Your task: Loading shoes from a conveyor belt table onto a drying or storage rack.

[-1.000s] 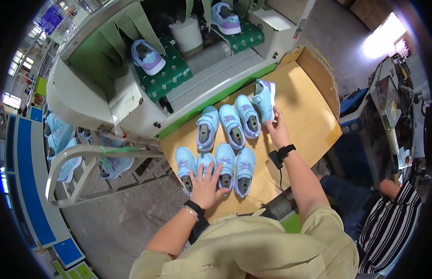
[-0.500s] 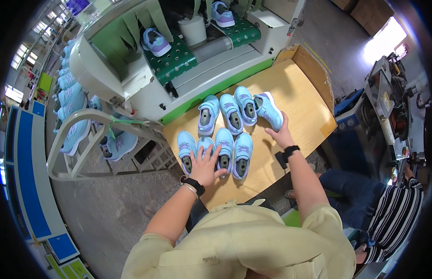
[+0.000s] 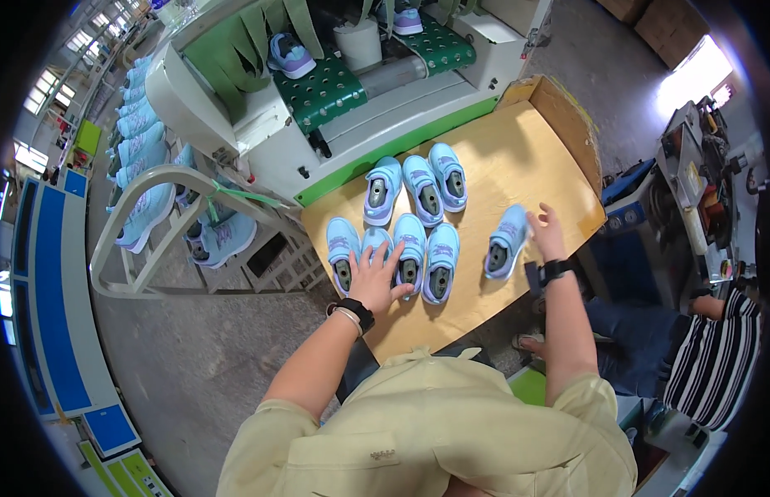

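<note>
Light-blue children's sneakers with dark inserts stand on a wooden tabletop (image 3: 518, 157). Across the near row, one of them a near-row sneaker (image 3: 440, 263), my left hand (image 3: 374, 280) lies with fingers spread, resting over the middle ones and partly hiding them. Behind is a row of three, including a far-row sneaker (image 3: 383, 190). A lone sneaker (image 3: 507, 242) stands apart on the right, its heel toward me. Right beside its toe is my right hand (image 3: 549, 236), fingers loosely bent and apart, holding nothing; whether a fingertip still touches the shoe I cannot tell.
Beyond the table is a machine with a green perforated conveyor (image 3: 335, 95) carrying more sneakers. A metal rack (image 3: 145, 178) with several sneakers stands left. Cardboard (image 3: 567, 116) edges the table's far right. A person in a striped top (image 3: 716, 364) is at the right by equipment.
The sneaker at the right end of the far row has come nearer and to the right, turned heel toward me. My right hand has shifted right and loosened from it. My left hand stays on the near row.
</note>
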### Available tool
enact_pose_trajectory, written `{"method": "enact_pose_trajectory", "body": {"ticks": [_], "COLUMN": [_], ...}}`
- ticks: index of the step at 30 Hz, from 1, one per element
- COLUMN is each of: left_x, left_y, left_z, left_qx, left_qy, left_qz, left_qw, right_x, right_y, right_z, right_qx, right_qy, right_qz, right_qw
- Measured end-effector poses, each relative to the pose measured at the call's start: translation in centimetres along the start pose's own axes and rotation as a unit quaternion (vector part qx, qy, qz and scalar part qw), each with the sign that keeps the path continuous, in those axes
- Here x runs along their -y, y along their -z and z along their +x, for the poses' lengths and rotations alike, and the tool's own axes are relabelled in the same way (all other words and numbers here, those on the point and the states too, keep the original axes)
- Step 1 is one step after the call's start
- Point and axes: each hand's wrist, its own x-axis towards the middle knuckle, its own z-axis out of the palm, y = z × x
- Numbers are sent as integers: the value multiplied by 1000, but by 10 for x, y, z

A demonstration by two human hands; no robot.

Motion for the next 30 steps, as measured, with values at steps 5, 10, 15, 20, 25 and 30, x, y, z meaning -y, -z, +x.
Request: {"method": "enact_pose_trajectory", "body": {"ticks": [5, 10, 15, 20, 25, 30], "left_x": [7, 14, 32, 68, 40, 34], "left_y": [-1, 2, 58, 16, 17, 18], "left_z": [-7, 1, 12, -3, -13, -36], "left_qx": [11, 33, -44, -87, -67, -34], "left_qy": [23, -9, 46, 106, 48, 59], "left_qz": [1, -79, -110, -87, -66, -69], "left_qw": [1000, 996, 992, 987, 994, 995], "right_x": [49, 40, 54, 64, 65, 66], "right_y": [-45, -56, -71, -77, -73, -73], "right_z": [-98, -121, -160, -163, -163, -165], "right_qx": [74, 122, 148, 131, 135, 145], "right_qy": [198, 205, 195, 174, 161, 159], "right_qz": [-169, -125, -71, -41, -41, -48], "right_qw": [963, 963, 967, 975, 977, 975]}}
